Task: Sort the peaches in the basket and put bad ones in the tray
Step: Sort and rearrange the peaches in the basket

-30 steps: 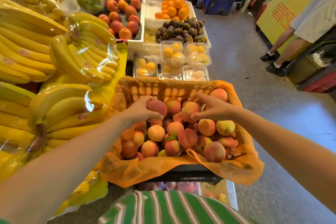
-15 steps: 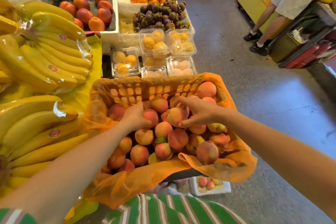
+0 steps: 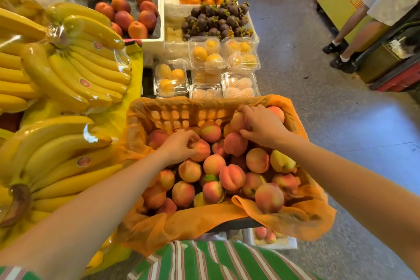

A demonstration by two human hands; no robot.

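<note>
Over the last second your right hand (image 3: 263, 126) is shifting from the middle of the heap towards the far right corner of the orange-lined slatted plastic basket (image 3: 172, 113). Your left hand (image 3: 179, 146) is settling back low onto the fruit rather than lifting anything out. Nothing is heading for the white foam tray (image 3: 276, 246), which is sitting on the floor below the basket's near right corner and holding a few peaches. So you are probably still checking, not rejecting. Left hand: reaching in palm down, fingers curling round a red-blushed round peach (image 3: 202, 151) in the left middle of the heap. Right hand: reaching further in, fingers and thumb closing on a paler orange peach (image 3: 237, 121) near the back wall. The hands are working apart, each gripping its own peach, and both peaches are lying among their neighbours.
</note>
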